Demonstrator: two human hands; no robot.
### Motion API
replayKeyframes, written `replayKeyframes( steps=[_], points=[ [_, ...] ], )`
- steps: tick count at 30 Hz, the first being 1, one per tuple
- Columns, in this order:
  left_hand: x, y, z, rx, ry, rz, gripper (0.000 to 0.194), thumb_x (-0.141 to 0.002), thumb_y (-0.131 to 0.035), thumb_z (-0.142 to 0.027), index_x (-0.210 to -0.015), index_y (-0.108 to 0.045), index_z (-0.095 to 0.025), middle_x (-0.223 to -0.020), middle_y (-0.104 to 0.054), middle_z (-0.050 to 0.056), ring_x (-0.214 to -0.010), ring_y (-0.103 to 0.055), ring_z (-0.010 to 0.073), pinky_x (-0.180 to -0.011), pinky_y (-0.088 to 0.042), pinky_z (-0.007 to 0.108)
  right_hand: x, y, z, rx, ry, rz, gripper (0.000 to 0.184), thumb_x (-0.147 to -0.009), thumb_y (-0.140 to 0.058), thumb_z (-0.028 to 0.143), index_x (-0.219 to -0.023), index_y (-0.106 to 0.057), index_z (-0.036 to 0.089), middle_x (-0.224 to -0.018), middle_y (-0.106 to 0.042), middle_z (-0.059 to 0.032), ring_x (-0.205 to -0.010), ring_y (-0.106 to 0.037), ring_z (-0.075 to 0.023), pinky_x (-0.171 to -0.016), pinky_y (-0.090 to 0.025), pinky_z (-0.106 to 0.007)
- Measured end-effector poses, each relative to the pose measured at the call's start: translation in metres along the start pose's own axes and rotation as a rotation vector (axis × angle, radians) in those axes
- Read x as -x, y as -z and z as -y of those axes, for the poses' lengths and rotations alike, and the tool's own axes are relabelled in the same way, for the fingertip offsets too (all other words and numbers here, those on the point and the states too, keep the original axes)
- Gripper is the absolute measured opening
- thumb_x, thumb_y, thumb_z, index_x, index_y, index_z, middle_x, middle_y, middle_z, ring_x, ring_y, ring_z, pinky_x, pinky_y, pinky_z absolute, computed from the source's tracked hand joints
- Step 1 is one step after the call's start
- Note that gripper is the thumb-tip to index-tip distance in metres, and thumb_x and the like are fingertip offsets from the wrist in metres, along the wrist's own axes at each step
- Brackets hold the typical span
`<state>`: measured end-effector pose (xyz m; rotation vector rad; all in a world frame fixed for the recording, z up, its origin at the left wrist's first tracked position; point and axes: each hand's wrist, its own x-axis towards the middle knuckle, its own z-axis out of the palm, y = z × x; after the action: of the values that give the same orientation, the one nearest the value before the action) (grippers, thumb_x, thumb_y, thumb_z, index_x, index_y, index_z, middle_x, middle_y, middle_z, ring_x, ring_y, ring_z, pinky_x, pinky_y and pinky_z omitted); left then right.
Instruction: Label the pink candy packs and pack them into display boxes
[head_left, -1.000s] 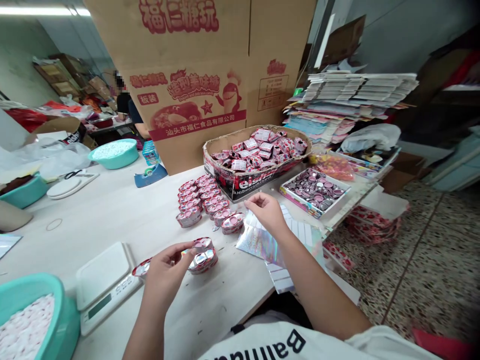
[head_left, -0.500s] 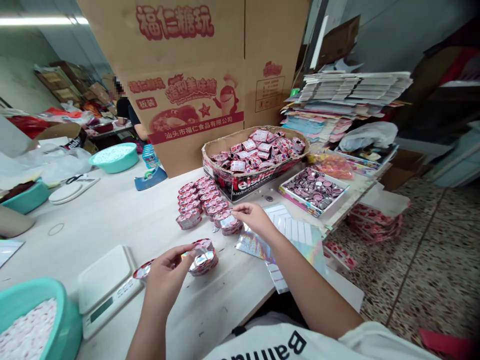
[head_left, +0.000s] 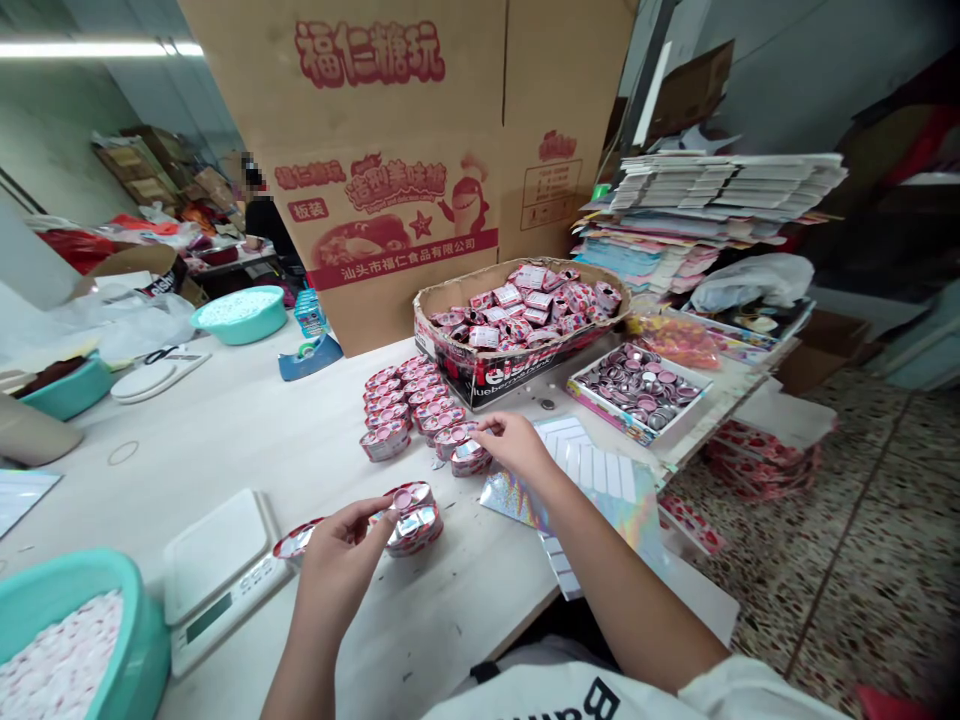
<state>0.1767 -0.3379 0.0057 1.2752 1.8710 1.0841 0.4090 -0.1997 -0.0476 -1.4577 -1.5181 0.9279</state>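
Observation:
My left hand (head_left: 349,545) is closed in a pinch, with a round pink cap (head_left: 403,498) at its thumb and fingertip. Just beneath that cap stand small oval red-and-silver packs (head_left: 415,532) with shiny tops. Another oval pack (head_left: 298,540) is partly hidden behind the left hand. My right hand (head_left: 517,445) pinches its fingertips at the silver top of a pack (head_left: 470,458) at the near end of a group. Whatever those fingers hold is too small to make out. Beside it, rows of pink-capped packs (head_left: 388,438) stand upright.
A cut-down carton (head_left: 495,385) full of packs stands behind the rows. Right of it lies a tray (head_left: 645,430) of loose caps. Shiny sticker sheets (head_left: 592,470) lie under my right forearm. A white scale (head_left: 217,555) and turquoise basin (head_left: 139,620) are at left.
The whole view has shifted slightly, moving things a little rightward. The pink cap shows more plainly at my left fingertips. My right hand stays at the same pack, still pinched.

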Motion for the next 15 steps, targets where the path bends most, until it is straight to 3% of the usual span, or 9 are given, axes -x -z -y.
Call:
replayKeyframes(
  steps=[6,10,15],
  points=[
    [0.002,0.0,-0.005,-0.009,0.001,0.002,0.058,-0.063,-0.071,-0.069,-0.091,-0.078,-0.019,-0.057,-0.042,-0.003,-0.057,-0.034,0.0121,-0.054,-0.026,0.025,0.002,0.003,0.008,0.192,0.062,0.011,0.012,-0.069,-0.07,0.027,-0.078,-0.07,0.019,-0.074,-0.067,-0.0023,-0.07,-0.059,-0.0185,-0.063,-0.041,-0.027],
    [0.002,0.0,-0.006,-0.009,0.016,0.015,0.058,-0.063,-0.071,-0.069,-0.091,-0.078,-0.019,-0.057,-0.043,-0.002,-0.058,-0.035,0.013,-0.055,-0.026,0.025,0.005,0.005,0.015,0.314,0.113,-0.012,0.018,-0.066,-0.071,0.015,-0.083,-0.07,0.02,-0.087,-0.066,-0.0058,-0.086,-0.059,-0.0226,-0.077,-0.041,-0.03],
    [0.001,-0.001,-0.001,0.001,0.024,0.02,0.06,-0.063,-0.071,-0.07,-0.094,-0.077,-0.018,-0.06,-0.049,-0.001,-0.06,-0.037,0.0139,-0.056,-0.028,0.026,0.008,0.012,0.025,0.536,0.142,-0.062,0.03,-0.07,-0.076,0.028,-0.099,-0.072,0.02,-0.097,-0.059,-0.0097,-0.094,-0.057,-0.0269,-0.082,-0.044,-0.034]
  ],
)
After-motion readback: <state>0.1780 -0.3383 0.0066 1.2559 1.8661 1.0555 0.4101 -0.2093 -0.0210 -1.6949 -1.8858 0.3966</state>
